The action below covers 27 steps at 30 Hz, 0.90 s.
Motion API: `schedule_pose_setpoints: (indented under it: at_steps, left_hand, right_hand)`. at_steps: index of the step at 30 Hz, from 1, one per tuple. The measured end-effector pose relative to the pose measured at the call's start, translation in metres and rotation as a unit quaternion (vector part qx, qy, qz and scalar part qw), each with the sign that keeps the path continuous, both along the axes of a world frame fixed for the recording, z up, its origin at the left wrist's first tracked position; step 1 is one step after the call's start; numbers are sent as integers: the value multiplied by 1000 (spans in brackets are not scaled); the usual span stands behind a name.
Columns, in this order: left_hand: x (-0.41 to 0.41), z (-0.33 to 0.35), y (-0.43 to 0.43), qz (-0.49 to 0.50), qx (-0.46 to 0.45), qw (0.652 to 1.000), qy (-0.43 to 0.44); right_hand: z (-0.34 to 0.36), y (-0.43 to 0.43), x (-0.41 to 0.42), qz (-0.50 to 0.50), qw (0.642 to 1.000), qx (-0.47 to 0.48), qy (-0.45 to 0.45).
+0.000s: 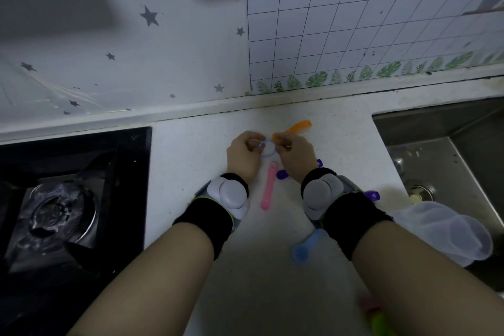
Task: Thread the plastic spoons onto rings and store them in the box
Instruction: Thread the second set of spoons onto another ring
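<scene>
Left hand (242, 154) pinches the left side of the pale blue ring (266, 155). Right hand (296, 157) pinches the orange spoon (296, 128), whose end is at the ring's right side. Pink spoon (268, 185) lies on the counter (191, 158) just nearer than the ring, and blue spoon (305, 247) well nearer.

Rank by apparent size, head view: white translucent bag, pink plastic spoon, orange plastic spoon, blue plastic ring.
white translucent bag
pink plastic spoon
orange plastic spoon (partly hidden; unsure against pink)
blue plastic ring
</scene>
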State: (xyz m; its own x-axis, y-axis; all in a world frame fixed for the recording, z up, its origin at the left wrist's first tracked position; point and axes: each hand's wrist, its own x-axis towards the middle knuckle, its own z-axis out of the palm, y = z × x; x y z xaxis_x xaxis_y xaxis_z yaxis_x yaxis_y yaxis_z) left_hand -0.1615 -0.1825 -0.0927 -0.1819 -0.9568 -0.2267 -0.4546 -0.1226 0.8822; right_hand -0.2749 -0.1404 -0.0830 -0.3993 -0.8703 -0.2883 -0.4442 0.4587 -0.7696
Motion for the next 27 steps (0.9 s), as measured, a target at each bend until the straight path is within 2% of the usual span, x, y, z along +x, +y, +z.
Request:
schedule_pose_setpoints:
  at_steps: [7,14,19,24,27]
  left_hand:
    - [6,14,1,-25,-11,997,76]
    - [7,12,-2,-2,11,995,95]
    - [13,5,-10,24,12,997,70]
    - [18,1,-17,43,17,997,60]
    - [18,1,-19,45,27,996,67]
  right_hand:
    - [11,0,1,-10,999,-47,-18]
    - [13,-2,-1,20,997,-47,-58]
    - [2,-10,-14,-22,997,-14,72]
    - [-12,-24,-21,110,968,91,209]
    - [-17,-26,-20,153,949,143,234]
